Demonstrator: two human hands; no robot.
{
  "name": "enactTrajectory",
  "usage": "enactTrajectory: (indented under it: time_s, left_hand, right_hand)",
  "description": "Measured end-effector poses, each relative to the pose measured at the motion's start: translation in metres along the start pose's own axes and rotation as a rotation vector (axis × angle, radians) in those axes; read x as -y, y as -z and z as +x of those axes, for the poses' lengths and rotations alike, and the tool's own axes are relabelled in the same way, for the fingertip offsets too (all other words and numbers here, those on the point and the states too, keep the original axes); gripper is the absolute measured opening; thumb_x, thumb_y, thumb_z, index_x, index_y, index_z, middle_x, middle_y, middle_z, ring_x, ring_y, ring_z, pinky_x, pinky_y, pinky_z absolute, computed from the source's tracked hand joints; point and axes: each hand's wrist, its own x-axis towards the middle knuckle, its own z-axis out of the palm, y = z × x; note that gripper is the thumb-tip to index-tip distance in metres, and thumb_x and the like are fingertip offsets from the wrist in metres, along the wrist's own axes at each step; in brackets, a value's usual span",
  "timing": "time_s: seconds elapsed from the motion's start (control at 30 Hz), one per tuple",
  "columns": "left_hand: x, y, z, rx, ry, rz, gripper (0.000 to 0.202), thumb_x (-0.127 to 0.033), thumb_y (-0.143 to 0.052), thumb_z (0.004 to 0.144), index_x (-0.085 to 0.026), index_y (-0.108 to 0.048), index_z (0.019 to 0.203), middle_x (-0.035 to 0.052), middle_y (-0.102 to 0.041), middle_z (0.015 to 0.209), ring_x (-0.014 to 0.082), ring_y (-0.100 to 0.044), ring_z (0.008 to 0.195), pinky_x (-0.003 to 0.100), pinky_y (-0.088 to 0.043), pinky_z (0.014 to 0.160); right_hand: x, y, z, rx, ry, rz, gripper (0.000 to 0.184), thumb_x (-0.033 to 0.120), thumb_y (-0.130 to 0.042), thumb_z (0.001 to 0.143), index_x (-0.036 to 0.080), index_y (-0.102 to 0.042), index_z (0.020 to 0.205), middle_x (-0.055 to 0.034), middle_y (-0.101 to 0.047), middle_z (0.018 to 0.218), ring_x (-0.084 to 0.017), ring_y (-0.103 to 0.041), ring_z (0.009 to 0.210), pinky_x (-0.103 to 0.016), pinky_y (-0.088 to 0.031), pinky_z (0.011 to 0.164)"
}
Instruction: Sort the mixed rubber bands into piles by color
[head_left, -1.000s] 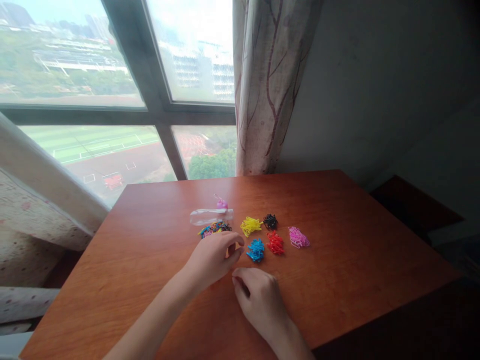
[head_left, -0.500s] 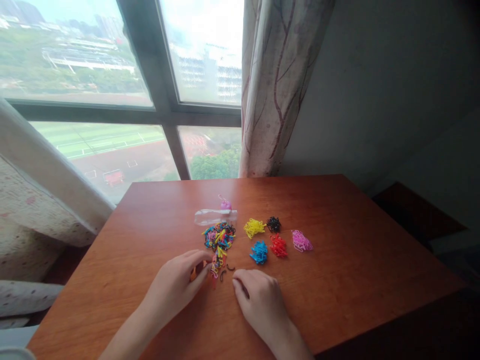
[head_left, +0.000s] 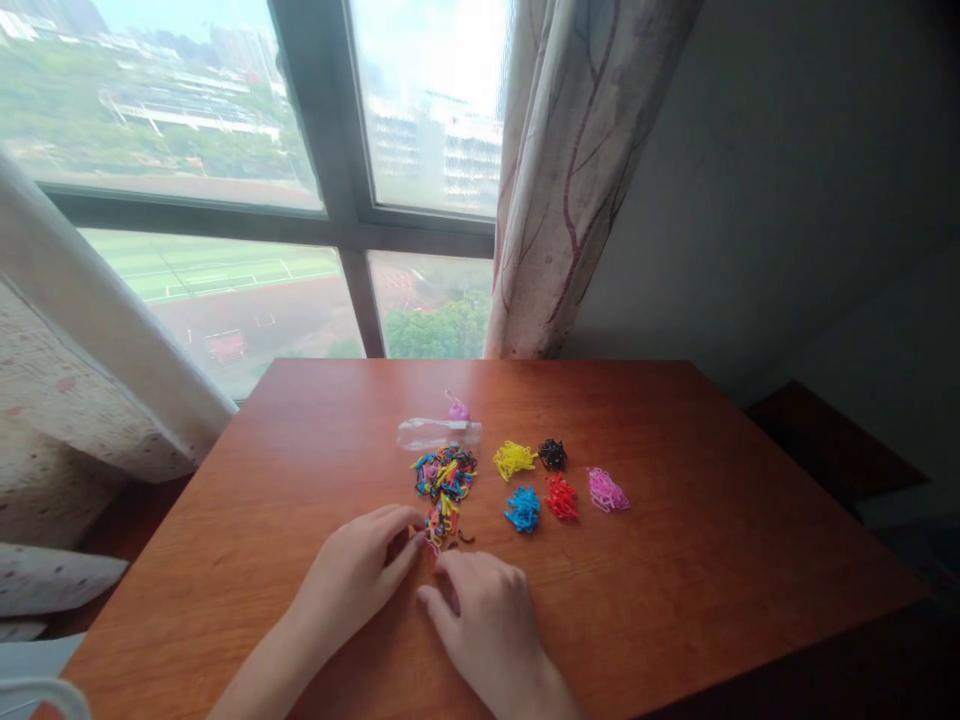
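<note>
Multicoloured bands point(head_left: 445, 474), seemingly rubber

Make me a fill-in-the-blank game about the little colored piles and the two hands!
1. The rightmost pile is ____.
2. Directly left of the black pile is the ____ pile.
3. Directly right of the blue pile is the ____ pile.
4. The hand farther from the rightmost pile is the ____ one.

Missing words: pink; yellow; red; left.
</note>
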Motion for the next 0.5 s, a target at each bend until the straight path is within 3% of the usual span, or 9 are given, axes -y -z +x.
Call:
enactTrajectory:
  time_s: [0.2,0.5]
  left_hand:
    - [-0.0007,0.0005,-0.0002,-0.008,-0.006,-0.027,0.020,-0.027,-0.047,0.092,-0.023,-0.066,0.090,0.0013,-0.068,0.081,0.0169,-0.061,0.074,0.024,-0.041,0.067]
    - [0.0000,0.0025,-0.0008,-0.013,-0.010,-0.049,0.020,-0.027,-0.047,0.092,-0.023,-0.067,0.093,0.0007,-0.068,0.081,0.0164,-0.061,0.073,0.024,-0.042,0.067]
  right_hand:
    - [0.0014,0.0018,0.0059,0.004,-0.011,-0.009,0.012,0.017,-0.067,0.084,0.026,-0.063,0.092,0.0020,-0.071,0.084,-0.019,-0.066,0.076,-0.027,-0.036,0.063]
    - [-0.0024,0.0000,0.0037,-0.075,0.039,0.031,0.016,0.009,-0.055,0.085,0.024,-0.060,0.083,0.0025,-0.069,0.077,-0.016,-0.063,0.071,-0.026,-0.032,0.062]
